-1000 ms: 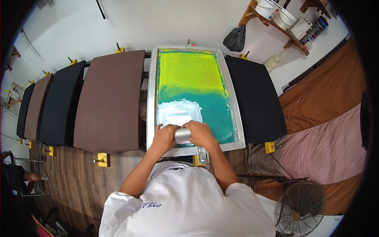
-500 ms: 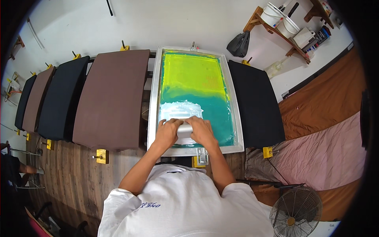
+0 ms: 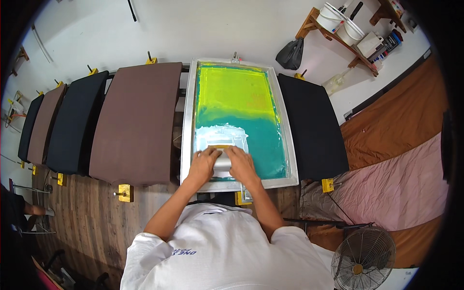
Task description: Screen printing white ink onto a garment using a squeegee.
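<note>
- Gripping the smooth silver scraper (image 3: 223, 163) by its left end in the head view, the left hand (image 3: 202, 166) bends its fingers over the metal.
- The right hand (image 3: 242, 166) clasps the right end, its fingers likewise curled and the fingertips near the left hand's.
- The scraper, showing a thin tan edge on its far side, is at the near, left part of the screen (image 3: 270, 152), behind smeared, thick white paint (image 3: 205, 134).
- The flat screen, streaky lime at the far end and teal nearer, sits within a rectangular metal frame (image 3: 292, 162).
- Left of it lies a matte brown board (image 3: 135, 125); right, a black board (image 3: 311, 128).
- A round wire fan (image 3: 365, 256) stands beside wrinkled pink cloth (image 3: 386, 193).
</note>
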Demonstrator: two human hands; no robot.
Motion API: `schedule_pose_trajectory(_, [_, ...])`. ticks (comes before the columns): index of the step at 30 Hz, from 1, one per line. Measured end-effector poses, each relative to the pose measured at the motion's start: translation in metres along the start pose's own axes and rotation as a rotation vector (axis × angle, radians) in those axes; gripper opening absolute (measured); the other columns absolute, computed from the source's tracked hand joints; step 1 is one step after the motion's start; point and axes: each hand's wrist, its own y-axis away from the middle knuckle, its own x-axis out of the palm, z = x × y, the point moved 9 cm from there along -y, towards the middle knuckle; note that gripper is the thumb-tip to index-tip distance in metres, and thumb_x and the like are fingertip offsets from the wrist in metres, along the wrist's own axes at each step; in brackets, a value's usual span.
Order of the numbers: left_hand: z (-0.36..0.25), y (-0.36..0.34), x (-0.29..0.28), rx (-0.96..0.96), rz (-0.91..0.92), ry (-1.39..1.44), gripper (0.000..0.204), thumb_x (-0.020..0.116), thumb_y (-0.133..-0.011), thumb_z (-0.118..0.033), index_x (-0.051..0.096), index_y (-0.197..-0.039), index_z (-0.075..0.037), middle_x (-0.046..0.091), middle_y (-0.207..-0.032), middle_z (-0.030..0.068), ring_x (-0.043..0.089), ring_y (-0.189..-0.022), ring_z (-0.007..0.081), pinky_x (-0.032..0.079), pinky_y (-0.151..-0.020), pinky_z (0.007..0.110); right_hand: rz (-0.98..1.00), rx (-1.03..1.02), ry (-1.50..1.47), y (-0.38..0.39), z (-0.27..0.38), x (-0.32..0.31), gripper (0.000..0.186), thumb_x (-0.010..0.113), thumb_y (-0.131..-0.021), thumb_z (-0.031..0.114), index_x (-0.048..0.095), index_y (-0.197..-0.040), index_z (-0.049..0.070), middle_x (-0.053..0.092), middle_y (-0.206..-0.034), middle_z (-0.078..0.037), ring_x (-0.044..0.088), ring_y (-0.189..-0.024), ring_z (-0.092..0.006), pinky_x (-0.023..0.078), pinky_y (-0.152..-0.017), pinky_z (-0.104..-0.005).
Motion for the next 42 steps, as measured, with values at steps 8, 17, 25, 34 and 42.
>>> schedule_pose_trajectory(8, [-0.018, -0.002, -0.015, -0.040, 0.164, 0.103, 0.049, 0.063, -0.070, 0.008, 0.066, -0.116, -0.007, 0.068, -0.110, 0.0146, 0.062, -0.106, 0.0322, 0.043, -0.098, 0.048, 0.258, 0.069, 0.051, -0.006, 0.002, -0.016, 0.046, 0.061, -0.071, -0.003, 0.066, -0.116, 0.007, 0.066, -0.107, -0.013, 0.063, -0.100, -0.0345, 0.049, -0.082, -0.0470])
schedule_pose_trajectory(17, [-0.026, 0.022, -0.007, 0.001, 0.110, 0.107, 0.051, 0.064, -0.067, 0.009, 0.066, -0.115, -0.006, 0.066, -0.111, 0.0145, 0.062, -0.105, 0.0329, 0.045, -0.096, 0.046, 0.137, 0.035, 0.063, 0.028, 0.008, -0.013, 0.055, 0.062, -0.068, -0.005, 0.059, -0.122, 0.006, 0.062, -0.113, -0.014, 0.060, -0.105, -0.0351, 0.047, -0.086, -0.0459])
schedule_pose_trajectory(25, [-0.008, 0.004, 0.005, 0.019, 0.062, 0.073, 0.050, 0.062, -0.069, 0.009, 0.065, -0.117, -0.007, 0.064, -0.116, 0.0149, 0.061, -0.108, 0.0340, 0.043, -0.097, 0.047, 0.138, 0.069, 0.089, 0.012, -0.003, 0.002, 0.054, 0.063, -0.070, -0.005, 0.056, -0.123, 0.007, 0.059, -0.111, -0.014, 0.060, -0.103, -0.0364, 0.046, -0.085, -0.0485])
schedule_pose_trajectory(34, [-0.020, 0.004, -0.013, -0.004, 0.050, 0.090, 0.050, 0.063, -0.068, 0.006, 0.065, -0.116, -0.006, 0.065, -0.114, 0.0152, 0.060, -0.109, 0.0330, 0.043, -0.098, 0.045, 0.154, 0.025, 0.057, 0.004, 0.008, -0.020, 0.053, 0.063, -0.067, -0.006, 0.061, -0.118, 0.006, 0.062, -0.112, -0.016, 0.060, -0.106, -0.0354, 0.048, -0.087, -0.0467])
schedule_pose_trajectory(42, [-0.024, 0.013, 0.001, -0.062, 0.234, 0.123, 0.045, 0.060, -0.069, 0.007, 0.067, -0.112, -0.005, 0.067, -0.110, 0.0166, 0.062, -0.104, 0.0346, 0.047, -0.093, 0.045, 0.315, 0.066, 0.001, 0.020, 0.002, -0.008, 0.049, 0.062, -0.067, -0.005, 0.063, -0.115, 0.004, 0.063, -0.112, -0.014, 0.061, -0.107, -0.0348, 0.049, -0.086, -0.0472])
